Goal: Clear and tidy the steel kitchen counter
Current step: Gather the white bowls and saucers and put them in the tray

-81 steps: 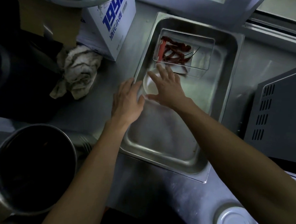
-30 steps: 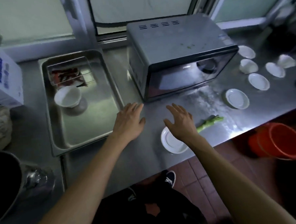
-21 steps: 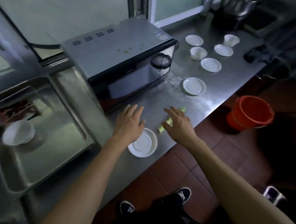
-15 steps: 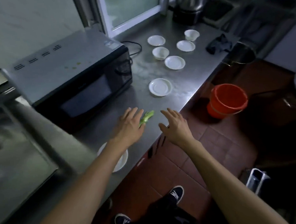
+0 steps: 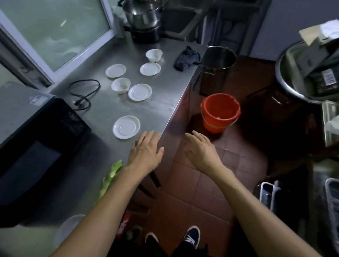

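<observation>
Head view: both hands are empty with fingers spread flat. The left hand (image 5: 146,149) is over the steel bench (image 5: 163,105) edge; the right hand (image 5: 201,148) is out over the floor tiles. The nearest white saucer (image 5: 126,127) lies just ahead and slightly left of the left hand, so that hand is likely the one to take it. More saucers and small bowls sit farther ahead.

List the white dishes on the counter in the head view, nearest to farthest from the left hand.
Lone saucer → saucer → bowl → far saucers → far bowl.
</observation>
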Tool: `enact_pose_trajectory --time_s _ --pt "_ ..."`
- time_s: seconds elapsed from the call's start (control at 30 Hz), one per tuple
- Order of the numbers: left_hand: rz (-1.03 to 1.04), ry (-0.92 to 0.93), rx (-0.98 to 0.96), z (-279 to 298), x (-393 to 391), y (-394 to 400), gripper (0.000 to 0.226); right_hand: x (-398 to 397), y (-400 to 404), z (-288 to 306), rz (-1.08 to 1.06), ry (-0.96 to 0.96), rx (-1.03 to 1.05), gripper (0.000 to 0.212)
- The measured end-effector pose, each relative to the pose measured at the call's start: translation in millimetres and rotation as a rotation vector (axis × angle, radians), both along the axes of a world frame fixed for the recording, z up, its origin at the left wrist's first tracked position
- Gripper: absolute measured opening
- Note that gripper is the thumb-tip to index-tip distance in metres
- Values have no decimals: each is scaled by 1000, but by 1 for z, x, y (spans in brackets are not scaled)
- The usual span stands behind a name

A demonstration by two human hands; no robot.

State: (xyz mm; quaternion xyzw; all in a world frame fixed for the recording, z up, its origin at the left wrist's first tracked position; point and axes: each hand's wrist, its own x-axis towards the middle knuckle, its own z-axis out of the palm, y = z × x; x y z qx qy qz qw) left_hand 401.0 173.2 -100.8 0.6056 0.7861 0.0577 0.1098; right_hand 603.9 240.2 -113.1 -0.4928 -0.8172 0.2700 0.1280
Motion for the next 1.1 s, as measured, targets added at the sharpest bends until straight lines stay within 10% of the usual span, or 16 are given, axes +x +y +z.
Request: enact_pose_trajectory --time_s 1.1 --pt "269 -108 105 -49 -172 264 53 -185 305 -3 321 -201 97 53"
